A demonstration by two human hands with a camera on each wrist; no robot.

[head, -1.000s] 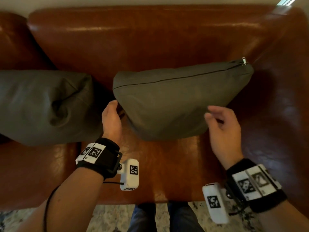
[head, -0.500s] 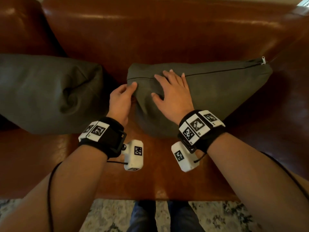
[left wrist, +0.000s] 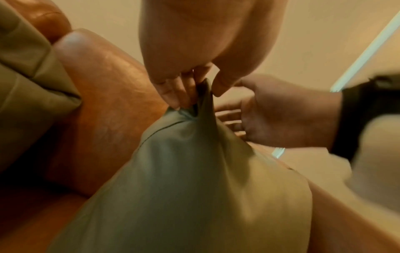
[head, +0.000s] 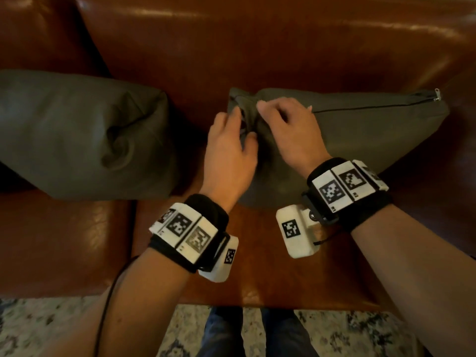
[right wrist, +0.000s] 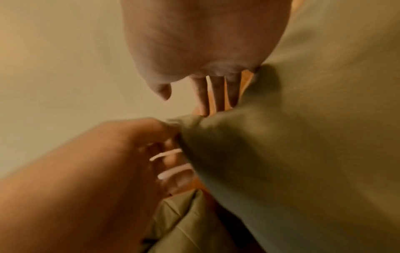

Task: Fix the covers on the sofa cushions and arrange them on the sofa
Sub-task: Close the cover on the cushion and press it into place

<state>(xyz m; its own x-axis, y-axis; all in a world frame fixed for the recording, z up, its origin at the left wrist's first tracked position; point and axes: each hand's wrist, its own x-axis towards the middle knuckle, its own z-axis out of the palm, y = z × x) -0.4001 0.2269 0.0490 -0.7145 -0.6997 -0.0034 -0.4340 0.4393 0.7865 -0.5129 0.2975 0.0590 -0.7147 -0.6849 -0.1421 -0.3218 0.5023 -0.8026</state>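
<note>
Two olive-green cushions lie on the brown leather sofa [head: 270,47]. The left cushion [head: 85,135] is untouched. The right cushion [head: 373,135] leans on the backrest, its zip pull [head: 436,95] at the top right corner. My left hand [head: 242,124] pinches the cover's bunched top left corner [left wrist: 201,102] between thumb and fingers. My right hand [head: 280,109] lies over the top edge beside it. Its fingers [right wrist: 216,92] reach fairly straight down the cushion's far side, with the thumb [right wrist: 162,90] off the fabric.
The sofa seat [head: 257,266] in front of the cushions is bare leather. A patterned rug [head: 51,325] and my legs [head: 257,331] are below the seat's front edge. A pale wall shows behind the sofa in the wrist views.
My right hand came from the cushion's lower right to its top left corner. My left hand rose from the cushion's side and took the corner fabric, which is now bunched.
</note>
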